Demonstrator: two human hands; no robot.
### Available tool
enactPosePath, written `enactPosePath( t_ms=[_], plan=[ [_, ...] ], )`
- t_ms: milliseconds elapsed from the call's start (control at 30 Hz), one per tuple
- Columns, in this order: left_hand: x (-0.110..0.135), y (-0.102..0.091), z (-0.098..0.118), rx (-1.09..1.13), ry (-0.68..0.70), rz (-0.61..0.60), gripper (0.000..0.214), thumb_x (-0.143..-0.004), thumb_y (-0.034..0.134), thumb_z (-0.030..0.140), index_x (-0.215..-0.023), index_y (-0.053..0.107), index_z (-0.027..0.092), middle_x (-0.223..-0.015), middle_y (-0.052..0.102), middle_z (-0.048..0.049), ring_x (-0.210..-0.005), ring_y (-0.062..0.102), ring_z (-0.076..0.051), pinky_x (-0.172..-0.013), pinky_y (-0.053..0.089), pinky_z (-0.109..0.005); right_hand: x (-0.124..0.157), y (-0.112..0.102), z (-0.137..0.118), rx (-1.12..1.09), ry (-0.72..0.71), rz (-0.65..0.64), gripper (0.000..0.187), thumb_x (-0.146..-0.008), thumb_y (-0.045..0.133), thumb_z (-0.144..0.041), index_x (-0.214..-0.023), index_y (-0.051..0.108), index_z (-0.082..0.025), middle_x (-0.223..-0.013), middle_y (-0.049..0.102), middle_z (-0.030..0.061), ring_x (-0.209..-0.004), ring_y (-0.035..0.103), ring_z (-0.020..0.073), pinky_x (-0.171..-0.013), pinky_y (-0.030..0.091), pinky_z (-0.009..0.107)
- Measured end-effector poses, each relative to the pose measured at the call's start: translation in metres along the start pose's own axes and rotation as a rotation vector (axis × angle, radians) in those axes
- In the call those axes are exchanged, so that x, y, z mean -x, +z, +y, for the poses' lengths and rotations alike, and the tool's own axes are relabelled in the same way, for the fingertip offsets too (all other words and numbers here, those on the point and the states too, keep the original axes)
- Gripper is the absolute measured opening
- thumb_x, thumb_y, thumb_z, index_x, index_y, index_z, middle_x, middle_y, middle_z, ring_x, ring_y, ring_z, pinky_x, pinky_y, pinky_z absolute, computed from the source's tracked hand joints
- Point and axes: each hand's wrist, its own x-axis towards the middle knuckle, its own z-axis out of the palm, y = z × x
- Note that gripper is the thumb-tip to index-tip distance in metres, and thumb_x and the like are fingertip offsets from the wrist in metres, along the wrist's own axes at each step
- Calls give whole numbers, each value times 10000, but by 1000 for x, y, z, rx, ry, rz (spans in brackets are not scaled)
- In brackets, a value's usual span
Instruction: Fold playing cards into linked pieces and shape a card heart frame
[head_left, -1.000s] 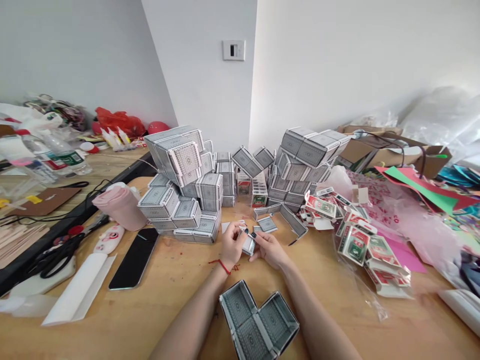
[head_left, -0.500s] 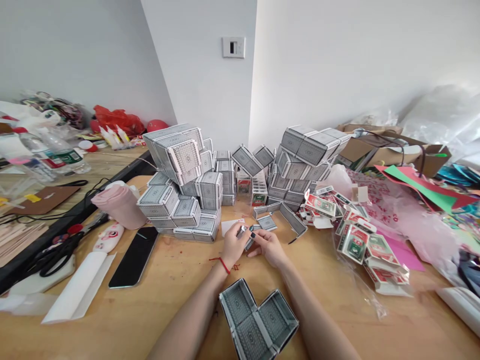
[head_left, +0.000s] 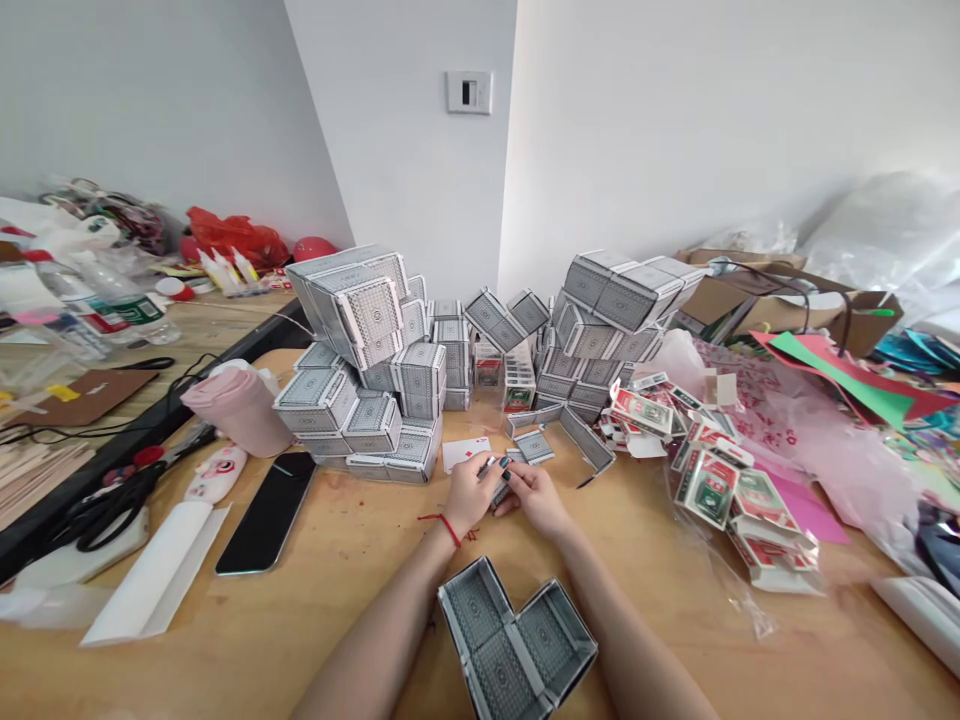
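At mid-table my left hand [head_left: 471, 494] and my right hand [head_left: 535, 494] meet, fingers closed on a grey-patterned playing card [head_left: 500, 491]. My fingers hide most of that card, so its shape is hard to make out. Between my forearms lies an L-shaped open box made of playing cards [head_left: 501, 655]. Just beyond my left hand, a face-up diamond card [head_left: 463, 452] lies flat. A single back-up card [head_left: 535, 447] rests past my right hand, inside an angled strip of joined cards [head_left: 585, 437].
Stacked card blocks stand at left [head_left: 375, 410] and right [head_left: 600, 330]. Torn red-and-green card boxes [head_left: 709, 485] pile up at right. A phone [head_left: 266, 515], black scissors [head_left: 112, 510], a pink cloth roll [head_left: 244, 408] and a white folded sheet [head_left: 157, 575] lie at left.
My left hand has shifted slightly and uncovered more of the face-up diamond card. The right fingers have drawn in closer around the held card. The L-shaped box has stayed put.
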Motion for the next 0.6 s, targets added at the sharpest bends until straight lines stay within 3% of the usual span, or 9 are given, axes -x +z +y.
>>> enactPosePath(
  t_ms=[233, 600],
  plan=[
    [-2, 1, -5, 55, -21, 30, 201, -779, 492, 291, -791, 644, 160, -754, 668, -38, -697, 590, -164, -634, 452, -257, -1, 3, 4, 58, -64, 52, 372, -718, 557, -497, -840, 615, -150, -638, 572, 7, -480, 580, 119, -432, 515, 246],
    [-5, 3, -2, 3, 28, 82, 201, -787, 470, 222, -817, 664, 176, -819, 684, -49, -763, 614, -170, -704, 465, -279, -3, 5, 7, 200, -90, 146, 382, -737, 506, -482, -898, 636, -161, -581, 564, 1, -353, 491, 103, -336, 397, 223]
  ],
)
